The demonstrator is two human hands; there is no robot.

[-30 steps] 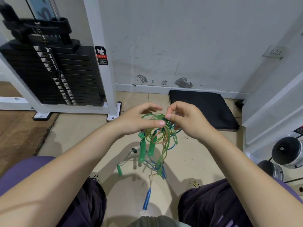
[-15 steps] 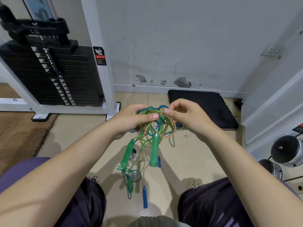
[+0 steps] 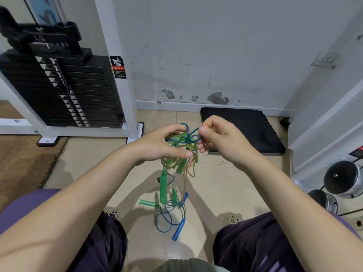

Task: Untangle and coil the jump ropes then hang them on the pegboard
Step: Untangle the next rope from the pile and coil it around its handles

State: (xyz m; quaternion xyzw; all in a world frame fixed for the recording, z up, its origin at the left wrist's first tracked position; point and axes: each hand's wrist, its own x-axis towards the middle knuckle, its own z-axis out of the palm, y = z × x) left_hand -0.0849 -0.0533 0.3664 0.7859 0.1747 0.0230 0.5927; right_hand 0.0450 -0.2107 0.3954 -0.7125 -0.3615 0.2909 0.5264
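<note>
Blue cord had come to the top of the tangle of jump ropes (image 3: 180, 146) since half a second earlier, when green loops covered most of it; you had lifted a blue strand (image 3: 191, 132) up and toward the wall. Your right hand (image 3: 222, 140) pinched that strand between thumb and curled fingers, its grip closed on the cord. Your left hand (image 3: 159, 144) cupped the knot from the other side, fingers curled around the bundle and thumb pressed under it, so both grips were clamped on rope. The hands sat close together, fingertips nearly touching, above the floor (image 3: 94, 165) between your knees.

Below the knot, a green handle (image 3: 163, 188) hung upright where earlier two green handles had dangled side by side; a second green handle (image 3: 148, 203) lay flatter, near the floor. A blue handle (image 3: 178, 230) rested lowest, with a loose blue loop (image 3: 165, 218) beside it. Beyond your hands, a black mat (image 3: 245, 124) lay against the wall, and a weight stack (image 3: 64, 89) stood to the left.
</note>
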